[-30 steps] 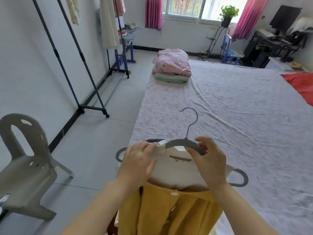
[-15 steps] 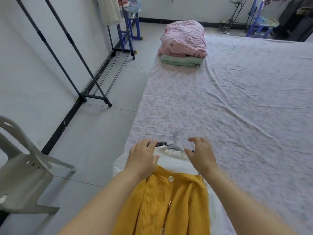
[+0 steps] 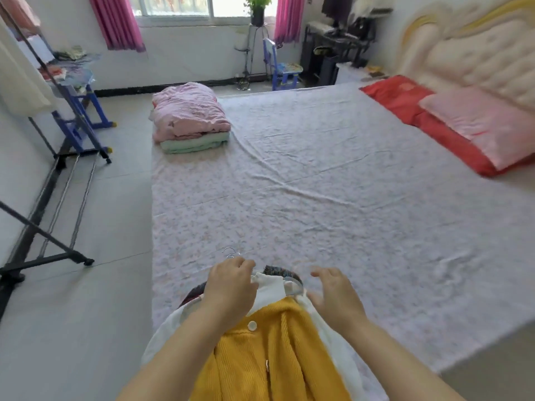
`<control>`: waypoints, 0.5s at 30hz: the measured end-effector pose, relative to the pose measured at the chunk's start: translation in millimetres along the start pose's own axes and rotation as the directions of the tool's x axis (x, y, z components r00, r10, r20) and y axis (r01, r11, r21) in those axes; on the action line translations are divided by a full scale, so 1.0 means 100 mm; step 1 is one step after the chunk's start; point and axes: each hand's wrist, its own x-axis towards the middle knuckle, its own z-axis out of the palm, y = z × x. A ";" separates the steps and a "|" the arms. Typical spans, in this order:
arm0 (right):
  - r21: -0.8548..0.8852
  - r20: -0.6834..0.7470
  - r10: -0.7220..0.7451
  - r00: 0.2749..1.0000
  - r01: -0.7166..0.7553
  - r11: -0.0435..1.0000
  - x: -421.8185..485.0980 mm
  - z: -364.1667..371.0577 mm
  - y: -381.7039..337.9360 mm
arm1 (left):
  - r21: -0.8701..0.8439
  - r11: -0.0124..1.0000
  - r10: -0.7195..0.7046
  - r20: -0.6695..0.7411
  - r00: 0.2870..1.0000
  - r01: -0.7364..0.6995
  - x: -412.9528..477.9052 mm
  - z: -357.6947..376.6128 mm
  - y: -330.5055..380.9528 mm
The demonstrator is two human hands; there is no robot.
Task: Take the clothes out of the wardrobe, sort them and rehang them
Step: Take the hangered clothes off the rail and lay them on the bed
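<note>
As pile lies now: small heap of clothes at near edge of bed (image 3: 333,183), on hangers. Yellow cardigan (image 3: 260,363) on top, white top (image 3: 273,287) under it, dark patterned piece (image 3: 279,270) lowest, only its neck edge showing.
L hand (image 3: 231,287): fingers curled over collar of white top, looks like a pinch on the fabric; contact partly hidden by the hand itself.
R hand (image 3: 333,298): fingers spread & relaxed, holds nothing; blurred, just above R shoulder of white top, beside grey hanger arm (image 3: 293,286) poking from the neck.
Hooks: thin wire hooks (image 3: 230,252) stick out just beyond L fingertips, over the sheet.
Rack: black clothes rack (image 3: 82,259) on L by wall, well apart from pile; cream garment (image 3: 20,73) hangs at its far end.
Done so far (judgement): these clothes are off the rack & on the bed, so take-out step looks mostly finished.
Left to do: sorting, since garments lie stacked, not split into groups; then rehang the lot. Approx. early-to-middle of job.
Step in hand: prob. freeing or straightening white top's neck on its hanger; can't tell which.
Elsewhere on bed: folded pink quilt (image 3: 188,114) on green one (image 3: 194,144) at far L corner; red blanket (image 3: 399,108) w/ pink pillow (image 3: 477,125) at head end. Both well apart from pile.
</note>
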 end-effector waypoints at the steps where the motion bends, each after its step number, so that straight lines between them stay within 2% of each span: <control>1: -0.009 -0.032 0.051 0.998 -0.052 0.999 -0.16 -0.06 0.04 | 0.018 0.998 0.065 0.020 0.998 -0.066 0.00 -0.02 0.08; 5: 0.018 -0.146 0.301 0.942 -0.301 0.953 -1.07 -0.17 0.22 | 0.048 0.946 0.311 0.149 0.939 -0.321 -0.17 -0.03 0.47; 8: 0.072 -0.213 0.470 0.857 -0.466 0.882 -1.88 -0.22 0.33 | 0.062 0.857 0.486 0.235 0.842 -0.512 -0.45 0.03 0.90; 12: 0.116 -0.352 0.644 0.680 -0.650 0.751 -3.05 -0.31 0.48 | 0.020 0.663 0.714 0.284 0.641 -0.748 -1.00 0.09 1.69; 15: 0.176 -0.413 0.762 0.498 -0.777 0.604 -4.06 -0.31 0.57 | -0.018 0.469 0.845 0.299 0.443 -0.883 -1.61 0.16 2.37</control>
